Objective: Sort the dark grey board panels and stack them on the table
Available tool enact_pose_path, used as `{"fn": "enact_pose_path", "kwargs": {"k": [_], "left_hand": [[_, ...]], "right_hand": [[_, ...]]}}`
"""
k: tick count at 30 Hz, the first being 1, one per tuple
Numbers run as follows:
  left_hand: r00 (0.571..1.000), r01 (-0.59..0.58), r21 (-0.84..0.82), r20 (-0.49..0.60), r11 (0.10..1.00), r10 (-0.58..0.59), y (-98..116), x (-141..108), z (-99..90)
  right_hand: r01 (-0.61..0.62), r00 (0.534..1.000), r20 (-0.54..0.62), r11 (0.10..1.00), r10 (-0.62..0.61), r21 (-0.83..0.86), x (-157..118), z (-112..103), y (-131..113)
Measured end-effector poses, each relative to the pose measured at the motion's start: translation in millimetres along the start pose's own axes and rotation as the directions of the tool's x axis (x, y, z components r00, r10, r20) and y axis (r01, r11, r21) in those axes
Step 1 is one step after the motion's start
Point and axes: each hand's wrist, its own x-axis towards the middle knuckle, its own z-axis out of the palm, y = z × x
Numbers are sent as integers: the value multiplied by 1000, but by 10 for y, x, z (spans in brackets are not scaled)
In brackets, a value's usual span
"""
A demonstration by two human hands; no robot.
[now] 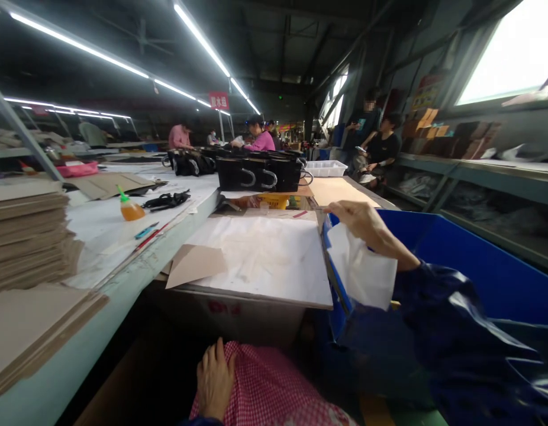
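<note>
My left hand (216,378) lies on a red and white checked cloth (265,378) at the bottom, its fingers spread a little. My right hand (360,228) is raised over the near left edge of a blue bin (434,236), fingers closed, and a white sheet (363,269) hangs below it. Left of this hand, a board with a white, stained surface (274,254) bears a piece of grey-brown card (196,264) on its left corner.
The long table (180,236) at left carries stacked cardboard (25,236), a glue bottle (132,208), a blue cutter (146,231) and black straps (167,201). Black bags (256,171) stand beyond the board, near a white tray (326,168). Several people are farther back.
</note>
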Motion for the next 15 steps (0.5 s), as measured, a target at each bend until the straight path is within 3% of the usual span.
{"fn": "enact_pose_path", "kwargs": {"k": [4, 7, 9, 11, 15], "left_hand": [[955, -209, -4, -218, 978, 203, -106, -20, 169], [921, -288, -47, -289, 956, 263, -112, -64, 215], [927, -290, -125, -281, 949, 246, -108, -120, 191], [950, -237, -248, -262, 939, 171, -117, -176, 150], [979, -147, -555, -203, 819, 38, -82, -132, 42]], "right_hand": [[85, 938, 310, 971, -153, 222, -430, 437, -377], [-65, 932, 354, 926, -77, 373, -593, 842, -435], [-239, 934, 356, 790, 29, 565, -655, 1127, -388], [-395, 906, 406, 578, 118, 714, -748, 1441, -306], [-562, 827, 513, 322, 228, 762, -1176, 2113, -143]]}}
